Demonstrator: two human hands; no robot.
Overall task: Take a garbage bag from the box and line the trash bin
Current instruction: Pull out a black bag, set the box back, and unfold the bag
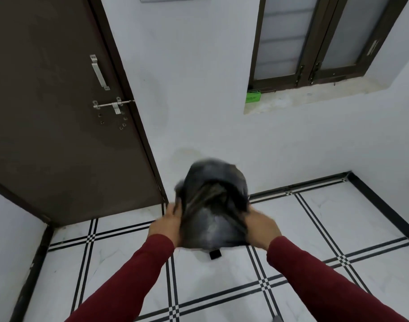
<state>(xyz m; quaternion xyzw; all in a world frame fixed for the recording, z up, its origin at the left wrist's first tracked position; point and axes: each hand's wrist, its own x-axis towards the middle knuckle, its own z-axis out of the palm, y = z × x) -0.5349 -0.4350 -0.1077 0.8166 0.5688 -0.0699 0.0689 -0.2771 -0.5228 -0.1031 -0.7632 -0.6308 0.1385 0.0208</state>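
Observation:
A black garbage bag (212, 201), crumpled and blurred with motion, hangs in front of me between both hands. My left hand (168, 226) grips its left edge and my right hand (260, 228) grips its right edge, both in red sleeves. Under the bag a small black pedal-like part (215, 254) shows on the floor; the white shape around it may be the trash bin, mostly hidden by the bag. A green box (253, 96) sits on the window ledge at the upper right.
A dark brown door (59, 112) with a bolt latch stands at the left. White wall lies ahead, and a window (315, 40) with a stone ledge is at the upper right. The floor (338, 228) is white tile with black lines.

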